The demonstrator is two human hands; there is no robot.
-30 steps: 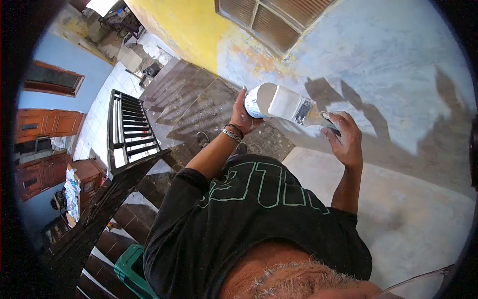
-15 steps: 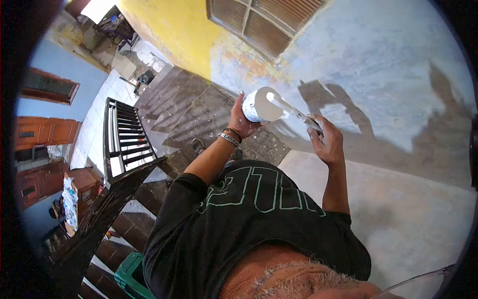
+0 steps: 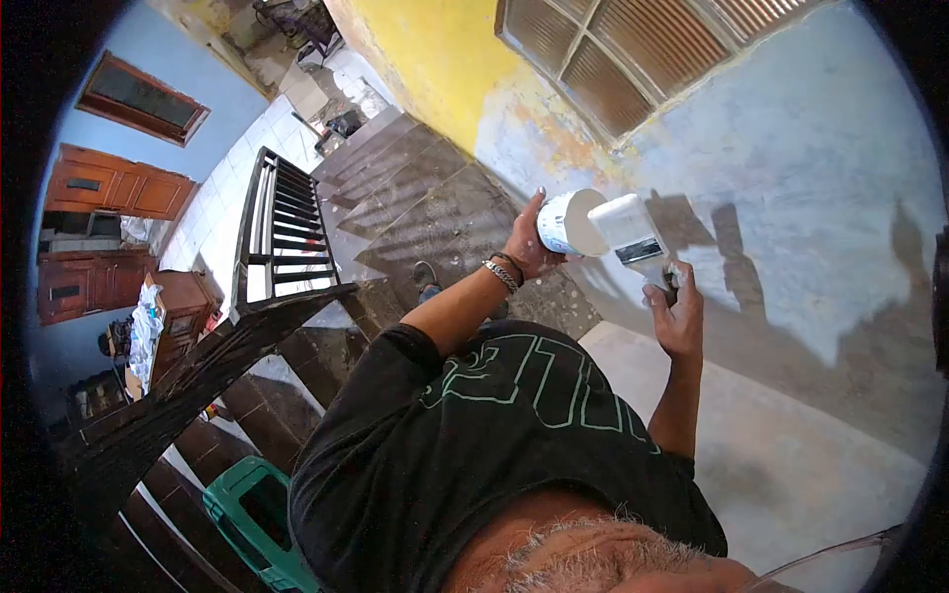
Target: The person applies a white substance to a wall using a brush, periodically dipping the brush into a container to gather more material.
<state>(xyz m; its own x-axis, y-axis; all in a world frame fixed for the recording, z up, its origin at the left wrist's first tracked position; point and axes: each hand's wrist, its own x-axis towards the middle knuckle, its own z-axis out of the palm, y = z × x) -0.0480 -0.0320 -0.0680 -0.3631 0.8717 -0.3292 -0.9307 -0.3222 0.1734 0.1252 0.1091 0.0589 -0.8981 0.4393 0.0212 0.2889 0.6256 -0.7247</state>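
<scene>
2 bare hands: left hand (image 3: 534, 247) wrapped round a white cylindrical tub with blue print (image 3: 556, 225), right hand (image 3: 678, 314) with fingers curled on a wide flat brush with white-coated bristles (image 3: 627, 223).

Brush bristles overlap the tub's mouth in view (contact: can't tell), beside a patchy pale-blue wall (image 3: 781, 148). Tub interior looks off-white; fill level unclear. Working well probably means steadying the tub, mouth up, and wiping excess on its rim against drips.
</scene>
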